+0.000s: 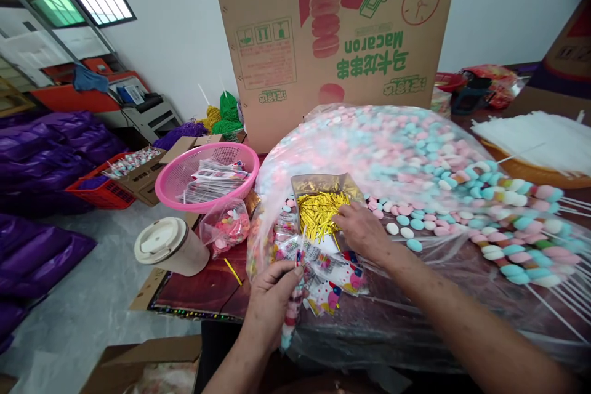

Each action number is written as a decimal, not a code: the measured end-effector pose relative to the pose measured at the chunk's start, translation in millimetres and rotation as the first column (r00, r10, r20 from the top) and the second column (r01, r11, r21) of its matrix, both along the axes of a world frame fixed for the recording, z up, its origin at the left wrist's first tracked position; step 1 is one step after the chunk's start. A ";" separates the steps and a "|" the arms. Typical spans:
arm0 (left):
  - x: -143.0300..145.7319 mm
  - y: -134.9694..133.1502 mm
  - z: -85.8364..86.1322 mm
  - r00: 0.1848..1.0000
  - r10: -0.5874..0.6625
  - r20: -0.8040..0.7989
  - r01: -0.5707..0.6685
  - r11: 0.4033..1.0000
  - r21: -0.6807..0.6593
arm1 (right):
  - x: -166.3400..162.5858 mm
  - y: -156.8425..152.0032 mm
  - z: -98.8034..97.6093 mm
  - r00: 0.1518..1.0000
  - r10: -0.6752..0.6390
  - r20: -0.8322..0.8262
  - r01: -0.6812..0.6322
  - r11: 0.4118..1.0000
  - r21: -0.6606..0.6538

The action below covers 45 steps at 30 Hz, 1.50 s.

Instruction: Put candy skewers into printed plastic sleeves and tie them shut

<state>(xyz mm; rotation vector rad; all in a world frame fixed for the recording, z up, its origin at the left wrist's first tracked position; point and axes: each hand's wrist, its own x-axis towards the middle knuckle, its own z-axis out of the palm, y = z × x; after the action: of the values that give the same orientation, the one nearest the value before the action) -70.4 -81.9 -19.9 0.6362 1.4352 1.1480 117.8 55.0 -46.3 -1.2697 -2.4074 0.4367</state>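
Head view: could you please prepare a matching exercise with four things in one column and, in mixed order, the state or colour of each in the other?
Column one
1. Left hand
2. Right hand
3. Basket
4. Cup

Column two
A. Pink, with flat packets inside
B. At the gold ties
C. Pale, with a lid on
D. Holding a wrapped candy stick

Right pairs: 1-D, 2-B, 3-A, 4-C

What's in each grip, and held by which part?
Left-hand grip: wrapped candy skewer, pinched near the wrapper's upper end. Right-hand grip: at the gold twist ties; can't tell whether it holds any.
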 end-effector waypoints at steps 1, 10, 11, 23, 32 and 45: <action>1.0 0.9 0.0 0.993 0.055 0.108 -0.050 0.998 -0.048 | -2.1 8.3 -2.6 0.999 0.032 0.037 -0.032 0.999 0.019; 7.9 13.0 -9.8 0.959 0.116 0.257 -0.102 0.993 -0.067 | -0.8 23.4 5.1 0.969 0.035 0.243 -0.060 0.994 0.097; 8.9 14.1 -10.4 0.961 0.118 0.250 -0.107 0.993 -0.058 | -2.3 22.2 3.6 0.961 0.037 0.272 -0.064 0.994 0.090; 4.8 5.7 -14.2 0.968 0.069 0.239 -0.066 0.998 -0.021 | 0.0 35.1 9.2 0.935 0.060 0.350 -0.072 0.997 0.021; 4.9 4.3 -13.0 0.956 0.096 0.276 -0.087 0.995 -0.044 | -21.5 40.0 7.8 0.901 0.057 0.431 -0.065 0.998 0.004; 3.0 10.4 -10.3 0.930 0.179 0.320 -0.172 0.984 -0.053 | -12.0 55.6 -2.0 0.997 0.062 0.053 -0.055 0.990 -0.129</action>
<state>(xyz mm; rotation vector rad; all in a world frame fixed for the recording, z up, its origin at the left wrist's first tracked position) -67.4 -71.5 -30.2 0.2866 1.2376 1.3059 105.8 110.6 -48.3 -1.2831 -2.5048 0.5871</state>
